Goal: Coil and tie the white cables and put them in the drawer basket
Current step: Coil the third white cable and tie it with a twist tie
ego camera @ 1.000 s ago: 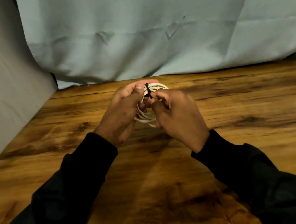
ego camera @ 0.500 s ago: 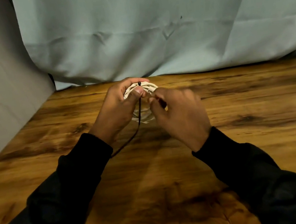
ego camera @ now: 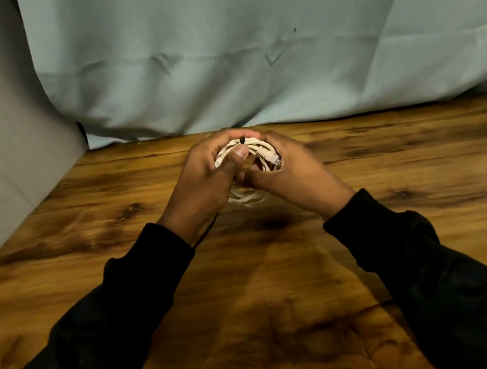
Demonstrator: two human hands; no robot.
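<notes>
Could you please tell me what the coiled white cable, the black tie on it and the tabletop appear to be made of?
White cable: matte off-white plastic jacket, with a clearer moulded plug at the end, probably plastic.
Black tie: thin, dark, flexible; plastic or coated wire, too small to tell.
Tabletop: wood grain with dark knots and slight sheen; wood or laminate.

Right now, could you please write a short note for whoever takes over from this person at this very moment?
Left hand: grips the coiled white cable, thumb pressing the loops near the black tie.
Right hand: fingers curled round the coil's other side, beside a plug.
The coil is held just over the wooden table.
Done: cable coiled, tie on the bundle.
Left: whether the tie is fully fastened cannot be told; check it, then put the coil in the drawer basket, which is not in view.
</notes>
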